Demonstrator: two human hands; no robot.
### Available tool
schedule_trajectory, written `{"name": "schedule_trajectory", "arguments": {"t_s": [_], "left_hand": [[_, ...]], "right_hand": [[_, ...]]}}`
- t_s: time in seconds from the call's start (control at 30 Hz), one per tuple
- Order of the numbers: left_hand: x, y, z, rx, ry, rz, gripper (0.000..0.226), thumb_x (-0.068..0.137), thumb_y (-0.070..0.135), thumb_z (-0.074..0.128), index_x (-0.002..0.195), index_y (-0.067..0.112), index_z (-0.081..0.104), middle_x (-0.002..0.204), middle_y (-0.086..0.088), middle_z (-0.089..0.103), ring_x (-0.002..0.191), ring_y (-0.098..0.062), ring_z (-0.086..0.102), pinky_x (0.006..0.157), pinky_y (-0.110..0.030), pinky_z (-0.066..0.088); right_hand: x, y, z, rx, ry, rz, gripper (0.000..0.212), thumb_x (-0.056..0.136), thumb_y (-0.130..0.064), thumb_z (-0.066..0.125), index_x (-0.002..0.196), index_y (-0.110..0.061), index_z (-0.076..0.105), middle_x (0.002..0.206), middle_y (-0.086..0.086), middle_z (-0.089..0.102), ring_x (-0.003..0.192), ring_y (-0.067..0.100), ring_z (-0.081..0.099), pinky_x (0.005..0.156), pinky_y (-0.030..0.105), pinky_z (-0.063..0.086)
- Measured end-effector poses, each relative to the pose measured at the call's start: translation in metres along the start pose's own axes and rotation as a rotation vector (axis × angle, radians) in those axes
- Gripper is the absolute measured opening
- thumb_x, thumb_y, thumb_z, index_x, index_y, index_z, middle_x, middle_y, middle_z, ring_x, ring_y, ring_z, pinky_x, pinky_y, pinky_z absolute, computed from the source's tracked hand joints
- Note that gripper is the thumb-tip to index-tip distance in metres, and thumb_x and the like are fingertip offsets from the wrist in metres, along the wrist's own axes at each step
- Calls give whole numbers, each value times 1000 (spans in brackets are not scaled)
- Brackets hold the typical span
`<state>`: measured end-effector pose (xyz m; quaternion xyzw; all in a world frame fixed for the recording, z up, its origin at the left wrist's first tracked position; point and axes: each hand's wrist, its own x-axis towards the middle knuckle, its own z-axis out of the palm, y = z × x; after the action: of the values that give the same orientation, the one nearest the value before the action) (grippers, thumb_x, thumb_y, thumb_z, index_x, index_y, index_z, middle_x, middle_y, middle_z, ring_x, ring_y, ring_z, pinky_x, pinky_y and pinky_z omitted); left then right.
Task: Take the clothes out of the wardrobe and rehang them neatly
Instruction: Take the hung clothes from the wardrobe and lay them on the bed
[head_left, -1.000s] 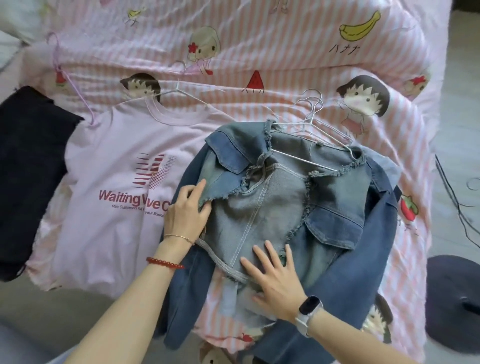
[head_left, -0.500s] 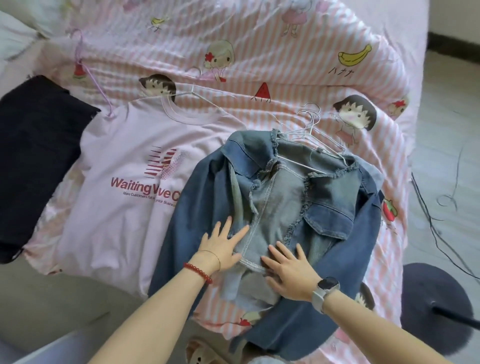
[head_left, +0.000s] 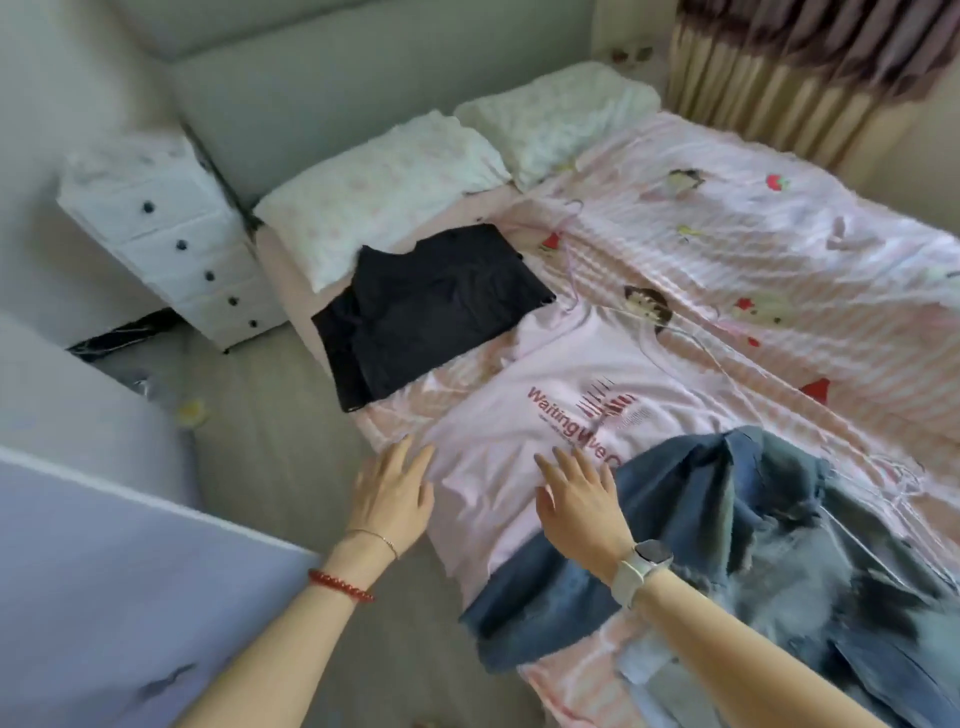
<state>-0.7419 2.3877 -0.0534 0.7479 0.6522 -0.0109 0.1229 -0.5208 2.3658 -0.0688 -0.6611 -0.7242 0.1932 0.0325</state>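
Both hands reach out with flat, spread fingers, holding nothing: left hand (head_left: 392, 496) at the pink shirt's (head_left: 524, 431) edge, right hand (head_left: 582, 501) over it beside the denim jacket (head_left: 737, 525). Nearby on the bed (head_left: 779, 249) lie a black garment (head_left: 421, 312), pillows (head_left: 384, 187); drawers (head_left: 171, 234) stand alongside.

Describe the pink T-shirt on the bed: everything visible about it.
The pink T-shirt is pale pink, apparently soft knit, with a red print reading "Waiting" plus blurred letters and a striped logo. It lies flat, front up, on the striped bedspread, neck toward the far side, where a thin wire hanger seems to sit. The denim jacket overlaps its near right part. The left hand and right hand hover, fingers straight, over its lower part; contact is unclear.
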Motion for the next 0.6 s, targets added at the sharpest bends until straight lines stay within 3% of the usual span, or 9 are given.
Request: {"name": "schedule_trajectory", "arguments": {"t_s": [0.13, 0.23, 0.3, 0.4, 0.6], "left_hand": [[-81, -117, -43, -83, 162, -230, 43, 90, 18, 50, 134, 14, 48, 139, -10, 45, 123, -27, 46, 103, -37, 35], [-157, -187, -55, -130, 275, -369, 38, 79, 7, 65, 117, 4, 62, 121, -18, 59, 112, -33, 57, 95, -47, 44], [-210, -223, -59, -121, 308, -495, 38, 81, 7, 65, 118, 4, 61, 123, -19, 58, 116, -33, 55, 97, -50, 42], [-284, -269, -75, -47, 354, -717, 42, 92, 18, 48, 133, 12, 48, 139, -9, 45, 130, -21, 41, 106, -40, 31], [-404, -311, -132, 169, 620, -1025, 36, 78, 9, 65, 114, 10, 64, 118, -11, 60, 112, -25, 57, 93, -44, 41]], "right_hand": [[23, -138, -6, 53, -6, -283, 43, 96, -27, 31, 139, -21, 31, 149, 0, 28, 139, 20, 19, 113, 41, 17], [21, -245, 9, 72, -56, -551, 34, 94, -22, 34, 125, -16, 47, 134, 3, 45, 126, 24, 37, 101, 35, 30], [9, -311, 28, 54, -137, -713, 31, 94, -21, 35, 119, -15, 50, 130, 3, 47, 122, 25, 41, 95, 33, 31], [-16, -403, 54, 35, -246, -940, 39, 96, -23, 35, 134, -20, 43, 141, -3, 40, 131, 17, 34, 103, 29, 27], [-77, -556, 75, 129, -359, -1294, 36, 94, -16, 40, 129, -16, 49, 134, 3, 50, 125, 23, 43, 101, 35, 36]]}}
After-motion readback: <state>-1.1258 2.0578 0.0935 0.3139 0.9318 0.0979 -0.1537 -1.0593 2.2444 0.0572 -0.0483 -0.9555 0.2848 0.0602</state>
